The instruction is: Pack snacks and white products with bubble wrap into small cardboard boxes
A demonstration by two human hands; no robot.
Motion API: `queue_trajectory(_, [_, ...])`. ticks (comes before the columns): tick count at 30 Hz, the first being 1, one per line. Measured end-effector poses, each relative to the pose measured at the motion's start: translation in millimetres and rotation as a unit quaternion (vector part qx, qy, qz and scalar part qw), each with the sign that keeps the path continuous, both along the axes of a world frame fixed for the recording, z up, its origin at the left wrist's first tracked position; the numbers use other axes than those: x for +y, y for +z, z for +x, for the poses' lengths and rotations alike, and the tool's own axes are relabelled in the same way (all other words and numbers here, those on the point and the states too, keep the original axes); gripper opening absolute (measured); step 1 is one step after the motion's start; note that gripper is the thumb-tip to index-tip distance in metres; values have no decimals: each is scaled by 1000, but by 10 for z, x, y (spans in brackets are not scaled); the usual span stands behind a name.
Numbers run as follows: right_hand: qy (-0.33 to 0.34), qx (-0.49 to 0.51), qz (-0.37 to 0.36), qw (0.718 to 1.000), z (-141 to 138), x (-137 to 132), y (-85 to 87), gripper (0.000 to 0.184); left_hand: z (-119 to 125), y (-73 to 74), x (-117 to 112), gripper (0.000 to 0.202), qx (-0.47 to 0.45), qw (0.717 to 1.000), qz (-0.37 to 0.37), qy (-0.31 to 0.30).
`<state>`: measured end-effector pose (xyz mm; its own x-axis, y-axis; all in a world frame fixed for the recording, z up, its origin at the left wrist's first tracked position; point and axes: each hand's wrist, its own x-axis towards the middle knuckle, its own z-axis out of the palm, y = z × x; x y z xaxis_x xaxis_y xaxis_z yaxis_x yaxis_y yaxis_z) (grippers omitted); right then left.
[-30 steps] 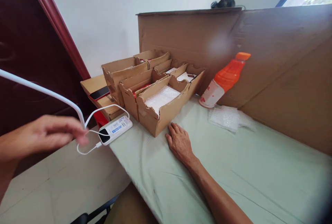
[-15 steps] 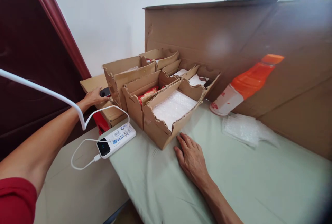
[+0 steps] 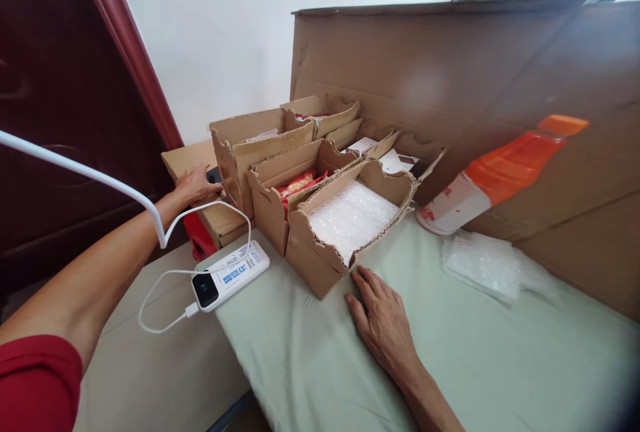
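My left hand (image 3: 197,184) reaches out to the cardboard ledge behind the boxes' left end. Its thumb and fingers are around a dark flat phone (image 3: 215,176), partly hidden by the hand and a box. My right hand (image 3: 384,317) rests palm down on the green cloth, fingers loosely spread and holding nothing. Its fingertips are by the lower corner of the front cardboard box (image 3: 315,262), which holds white bubble wrap (image 3: 353,217). Behind that, another box (image 3: 265,202) contains red packets (image 3: 303,184).
A white power bank (image 3: 233,277) with a white cable (image 3: 150,209) lies at the table's left edge. An orange drink bottle (image 3: 505,172) leans right beside loose bubble wrap (image 3: 483,262). More cardboard boxes (image 3: 270,135) stand behind, before a tall cardboard panel (image 3: 370,52).
The view has shifted slightly, so the boxes, bottle and right hand appear further right. My left hand stays at the phone; my right hand stays flat on the cloth.
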<state>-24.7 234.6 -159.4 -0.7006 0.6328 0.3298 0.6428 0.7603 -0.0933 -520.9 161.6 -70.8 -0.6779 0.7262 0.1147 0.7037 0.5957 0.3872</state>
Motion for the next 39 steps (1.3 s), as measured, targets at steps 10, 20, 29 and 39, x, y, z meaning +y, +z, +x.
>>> queue_trajectory(10, [6,9,15,1000,9,30,-33,44,201,1,-309,76,19,997,-70,2])
queue_trajectory(20, [5,7,26,1000,-3,24,-17,47,311,-81,-358,53,34,997,-49,53])
queue_trajectory(29, [5,8,23,1000,10,30,-36,44,119,29,-126,76,35,996,-41,70])
queue_trajectory(39, [7,9,24,1000,6,29,-31,43,423,150,-772,50,51,997,49,40])
